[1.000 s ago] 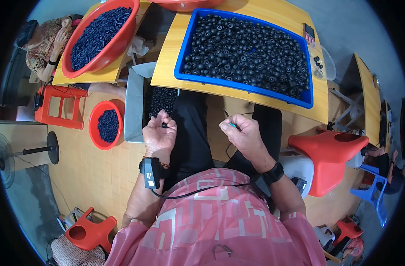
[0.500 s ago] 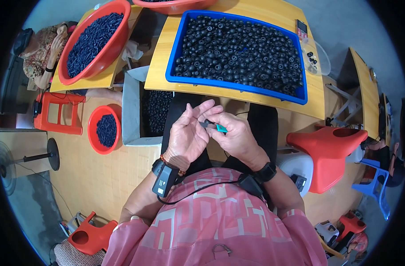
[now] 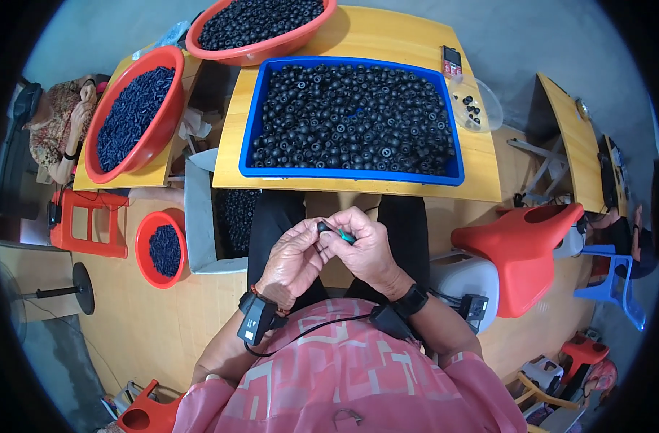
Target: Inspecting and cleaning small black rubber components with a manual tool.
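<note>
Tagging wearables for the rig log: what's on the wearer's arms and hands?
Both hands are bare, no gloves. The left hand has a thin reddish bracelet at the wrist and a black box-shaped device strapped just behind it. The right hand has a black wristband. A black cable runs between them. Sleeves are pink with a white pattern.

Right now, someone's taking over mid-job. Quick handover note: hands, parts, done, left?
Left hand: over the lap, fingertips pinching a small black round part.
Right hand: grip on a thin green-handled tool, its tip meeting that part.
Parts: blue tray on the yellow table is full of black round pieces; grey box by the left knee holds more dark pieces; small red bowl on the floor is part-filled.
Done: one piece picked and in hand.
Left: can't tell the finished count; the tray looks nearly full.
</note>
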### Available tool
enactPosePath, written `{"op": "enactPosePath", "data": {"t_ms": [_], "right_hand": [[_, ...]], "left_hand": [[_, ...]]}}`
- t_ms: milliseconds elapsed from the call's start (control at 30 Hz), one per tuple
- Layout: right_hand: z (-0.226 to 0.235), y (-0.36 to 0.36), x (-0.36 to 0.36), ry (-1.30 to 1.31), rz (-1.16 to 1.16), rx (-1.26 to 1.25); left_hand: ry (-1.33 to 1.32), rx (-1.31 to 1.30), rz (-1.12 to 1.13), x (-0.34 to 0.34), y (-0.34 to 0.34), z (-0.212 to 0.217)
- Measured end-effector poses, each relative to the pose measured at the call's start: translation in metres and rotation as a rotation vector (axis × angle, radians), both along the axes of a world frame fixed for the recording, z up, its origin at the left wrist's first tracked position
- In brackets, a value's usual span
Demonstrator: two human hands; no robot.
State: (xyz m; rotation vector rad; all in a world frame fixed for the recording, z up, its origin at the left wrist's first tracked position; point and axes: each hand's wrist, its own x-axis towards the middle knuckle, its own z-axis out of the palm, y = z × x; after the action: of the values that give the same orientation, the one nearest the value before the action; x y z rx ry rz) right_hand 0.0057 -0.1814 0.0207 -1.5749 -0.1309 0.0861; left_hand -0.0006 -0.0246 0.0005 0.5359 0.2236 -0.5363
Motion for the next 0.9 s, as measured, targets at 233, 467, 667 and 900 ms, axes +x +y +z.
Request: {"op": "enactPosePath", "data": {"t_ms": [233,467,667,900], "right_hand": [[0.007,-0.001,0.001,-0.022,0.031,0.012],[0.002,-0.005,0.002,-0.041,0.040,0.062],[0.000,-0.003,0.000,-0.064,-0.014,0.041],[0.004,-0.009,0.007,-0.004,0.027,0.037]], "left_hand": [[-0.114,0.000,-0.011,0.004,0.004,-0.007],[-0.103,0.049,-0.012,0.006,0.002,-0.001],[-0.054,0.012,0.007,0.003,0.000,0.009],[-0.100,-0.022,-0.004,0.003,0.008,-0.001]]}}
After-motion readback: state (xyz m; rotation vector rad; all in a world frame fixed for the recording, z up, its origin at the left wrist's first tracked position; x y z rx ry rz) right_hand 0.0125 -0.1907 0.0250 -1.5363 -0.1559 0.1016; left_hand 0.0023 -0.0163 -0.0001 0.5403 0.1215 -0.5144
